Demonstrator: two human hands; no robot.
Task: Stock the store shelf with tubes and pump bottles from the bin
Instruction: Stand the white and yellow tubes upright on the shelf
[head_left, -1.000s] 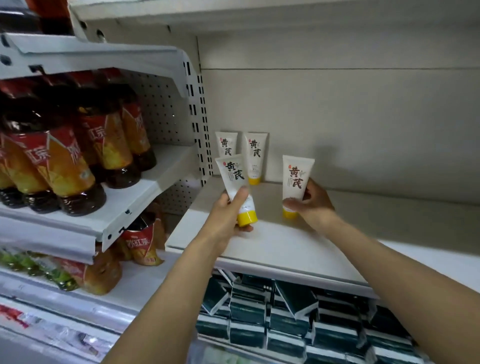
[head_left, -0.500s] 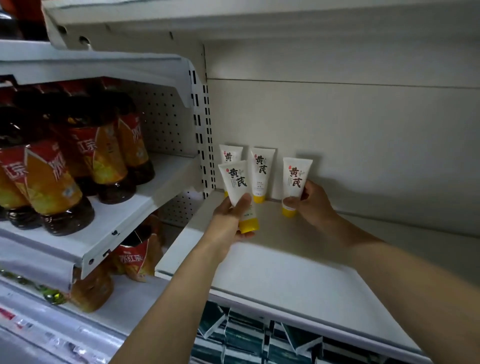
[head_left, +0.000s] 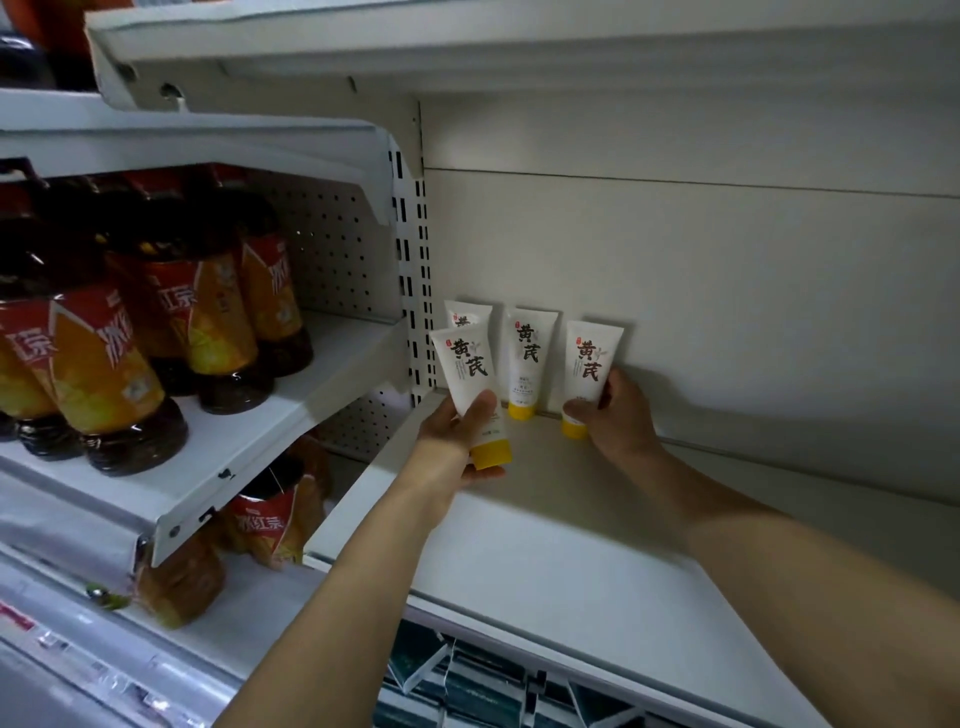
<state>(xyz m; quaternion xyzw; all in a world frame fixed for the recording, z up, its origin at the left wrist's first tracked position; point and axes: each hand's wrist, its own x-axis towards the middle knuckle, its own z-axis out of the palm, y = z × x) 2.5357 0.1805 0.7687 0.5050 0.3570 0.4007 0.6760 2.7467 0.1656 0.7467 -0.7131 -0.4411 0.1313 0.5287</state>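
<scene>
The left hand (head_left: 457, 436) grips a white tube with a yellow cap (head_left: 470, 389), thumb on the front, and holds it tilted just in front of the back-left tube (head_left: 467, 315). Its cap is low over the white shelf (head_left: 545, 545), but I cannot tell if it touches. The right hand (head_left: 618, 410) grips another white tube (head_left: 589, 369) near its yellow cap, and that tube stands upright by the back wall, just right of the middle tube (head_left: 529, 358). A second ago the right tube was out near the middle of the shelf; now it is back in the row with the others. The left tube has also gone deeper in. Brown drink bottles (head_left: 156, 332) sit on the rack to the left.
</scene>
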